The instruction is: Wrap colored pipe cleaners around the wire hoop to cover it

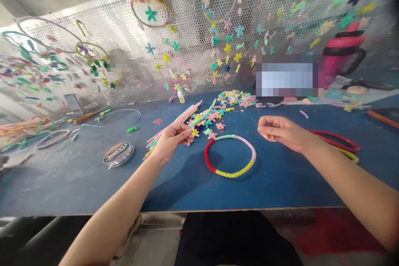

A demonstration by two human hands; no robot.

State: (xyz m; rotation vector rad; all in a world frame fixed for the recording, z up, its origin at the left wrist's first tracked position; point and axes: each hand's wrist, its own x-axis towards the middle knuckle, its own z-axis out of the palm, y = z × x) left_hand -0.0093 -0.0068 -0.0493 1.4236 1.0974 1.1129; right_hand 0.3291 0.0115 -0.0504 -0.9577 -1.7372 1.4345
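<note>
My left hand (173,140) is closed in a pinch over the pile of craft pieces. The end of a mint-green pipe cleaner (202,117) meets its fingertips, and a yellow flower (195,132) lies beside them; what the pinch holds is not clear. My right hand (278,131) is raised, fingers curled together, and anything in it is too small to make out. Between my hands lies a ring (234,174) wrapped in red, yellow, pink and mint pipe cleaner. A small pink flower (212,136) touches its upper left edge.
A spool of clear line (119,154) lies left of my left hand. Pink pipe cleaners (174,123) and small flowers (233,97) are heaped behind. Red (343,140) and yellow hoops lie under my right forearm. Flower mobiles (221,23) hang before a perforated metal panel; a pink bottle (341,56) stands right.
</note>
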